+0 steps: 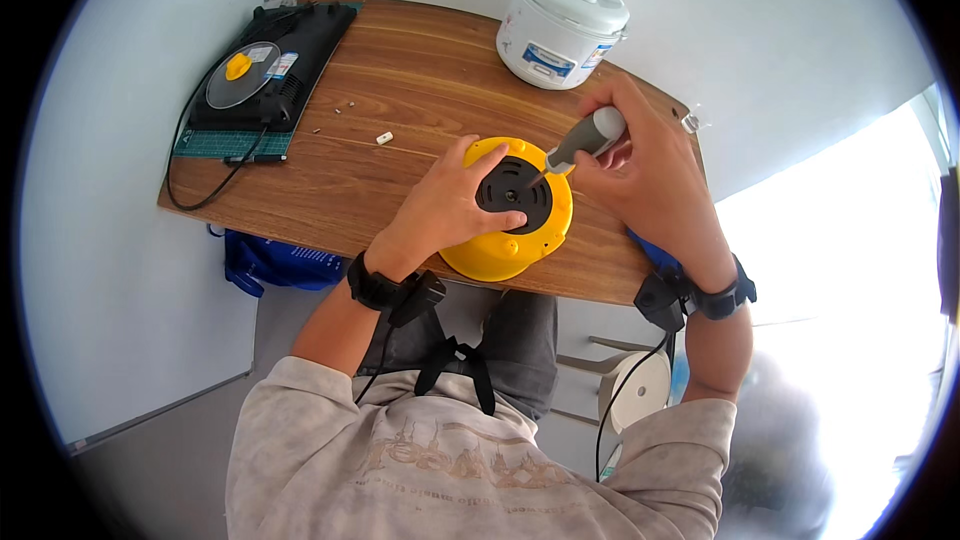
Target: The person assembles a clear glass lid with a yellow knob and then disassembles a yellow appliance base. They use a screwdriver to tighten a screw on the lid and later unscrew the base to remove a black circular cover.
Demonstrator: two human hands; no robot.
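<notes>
A round yellow appliance base with a slotted black disc in its top face lies near the table's front edge. My left hand grips its left side, thumb and index finger spread over the disc. In my right hand is a grey-handled screwdriver, tilted from upper right to lower left. Its tip points down at the disc, right of the centre hole; whether it touches cannot be made out.
A white rice cooker stands at the back right. To the left lie a small white block and several tiny parts. On a green mat at the far left are a black flat appliance, a glass lid and a black cord.
</notes>
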